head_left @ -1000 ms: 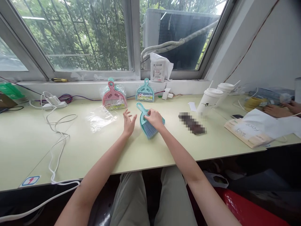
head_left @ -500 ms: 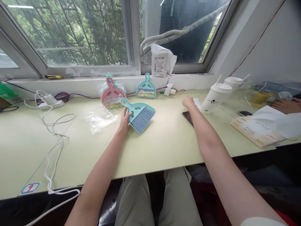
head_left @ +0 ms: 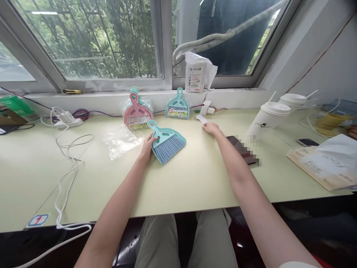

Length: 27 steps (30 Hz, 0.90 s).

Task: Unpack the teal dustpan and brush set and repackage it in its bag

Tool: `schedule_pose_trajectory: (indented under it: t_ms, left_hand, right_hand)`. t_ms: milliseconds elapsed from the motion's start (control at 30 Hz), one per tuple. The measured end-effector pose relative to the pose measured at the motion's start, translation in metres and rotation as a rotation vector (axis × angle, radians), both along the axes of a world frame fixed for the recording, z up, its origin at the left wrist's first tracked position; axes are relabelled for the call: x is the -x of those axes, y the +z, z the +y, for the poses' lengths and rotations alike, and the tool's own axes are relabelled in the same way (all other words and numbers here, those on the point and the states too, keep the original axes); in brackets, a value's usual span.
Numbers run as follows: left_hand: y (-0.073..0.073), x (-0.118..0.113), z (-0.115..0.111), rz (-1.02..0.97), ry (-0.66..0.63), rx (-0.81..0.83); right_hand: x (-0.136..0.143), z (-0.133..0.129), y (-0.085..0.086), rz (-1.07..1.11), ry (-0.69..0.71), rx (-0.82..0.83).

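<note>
My left hand (head_left: 147,146) grips the handle side of a teal mini brush and dustpan set (head_left: 168,142), which lies flat on the pale green table (head_left: 192,175). My right hand (head_left: 211,128) reaches forward over the table with its fingertips pinched on a small white slip (head_left: 201,118). Just behind the slip, a white plug (head_left: 208,108) rests by the wall. A crumpled clear plastic wrapper (head_left: 120,140) lies left of my left hand.
Wrapped pink sets (head_left: 137,114) and a wrapped teal set (head_left: 177,108) lean on the sill. A dark phone (head_left: 240,147), two lidded paper cups (head_left: 268,118), a paper bag (head_left: 325,164), a power strip with trailing white cables (head_left: 66,120) and a white packet (head_left: 198,73) surround them.
My left hand took hold of the teal set as my right hand let it go. The right hand reached toward the cups, then came back left with the white slip.
</note>
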<state>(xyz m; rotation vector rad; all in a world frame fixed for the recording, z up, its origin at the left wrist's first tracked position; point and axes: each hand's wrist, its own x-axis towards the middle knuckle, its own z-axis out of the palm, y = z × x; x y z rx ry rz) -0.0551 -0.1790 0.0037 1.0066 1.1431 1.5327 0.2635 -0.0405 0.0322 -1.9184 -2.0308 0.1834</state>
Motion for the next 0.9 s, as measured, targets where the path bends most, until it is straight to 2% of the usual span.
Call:
schedule_pose_trajectory:
  t_ms: [100, 200, 300, 400, 500, 667, 833, 900]
  left_hand:
    - [-0.002, 0.007, 0.005, -0.029, 0.109, 0.036]
    - [-0.002, 0.014, 0.007, -0.05, 0.197, 0.049]
    - [0.001, 0.017, 0.006, -0.055, 0.222, 0.043]
    - [0.001, 0.017, 0.005, -0.057, 0.21, 0.048]
    - [0.001, 0.016, 0.005, -0.079, 0.205, 0.047]
    - [0.002, 0.017, 0.004, -0.072, 0.174, 0.069]
    - [0.004, 0.017, 0.003, -0.043, 0.19, 0.098]
    - [0.005, 0.017, 0.003, -0.053, 0.18, 0.124]
  right_hand:
    - [0.039, -0.017, -0.014, -0.036, 0.068, 0.074]
    - [0.067, -0.054, -0.025, -0.057, 0.143, -0.036]
    - [0.073, -0.094, -0.032, -0.082, 0.29, -0.115]
    - [0.063, -0.119, -0.032, -0.067, 0.381, -0.141]
    - [0.051, -0.126, -0.032, -0.028, 0.371, -0.148]
    - [0.039, -0.123, -0.034, -0.04, 0.396, -0.11]
    - [0.037, -0.123, -0.034, 0.028, 0.353, -0.157]
    - [0.036, -0.123, -0.033, 0.107, 0.291, -0.192]
